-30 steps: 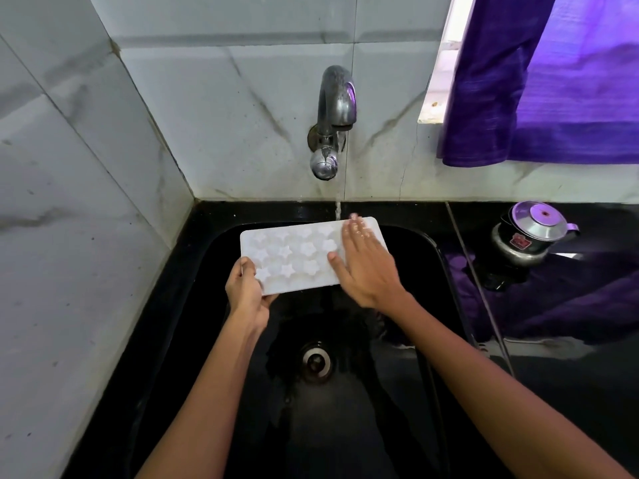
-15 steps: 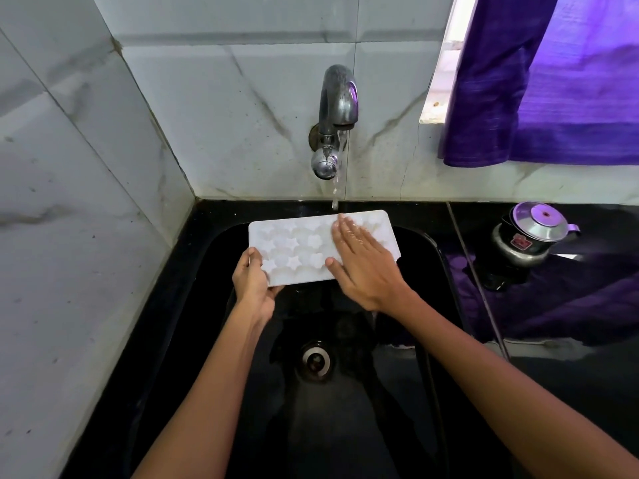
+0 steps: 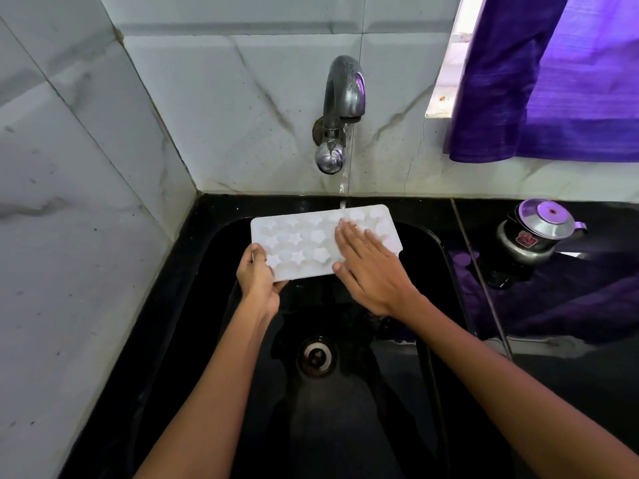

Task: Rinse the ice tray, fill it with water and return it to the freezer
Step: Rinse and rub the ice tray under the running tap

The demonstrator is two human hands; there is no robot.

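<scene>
The fingers point(image 3: 356, 236) of the right hand point(image 3: 371, 271) lie straight and flat on the right part of the white plastic ice tray with star-shaped moulds point(image 3: 304, 243), palm down, grasping nothing. The left hand point(image 3: 257, 278) grips the tray's near-left corner, thumb on the top face and the other fingers curled beneath the edge.

The tray is held over the back of the black sink basin point(image 3: 193, 340), roughly level, its long side running left to right. A thin stream of water point(image 3: 343, 181) falls from the grey metal wall tap point(image 3: 340, 112) above the sink and lands at the tray's far edge, just beyond the right fingertips. The round metal drain point(image 3: 316, 356) sits in the sink floor, nearer the person than the tray, between the two forearms.

To the right of the sink, on the black countertop point(image 3: 570, 375), stands a small steel pot with a lid point(image 3: 534, 235). A purple curtain point(image 3: 553, 81) hangs above the counter, right of the tap. White marble-patterned tiles point(image 3: 224, 98) cover the walls behind and left of the sink.
</scene>
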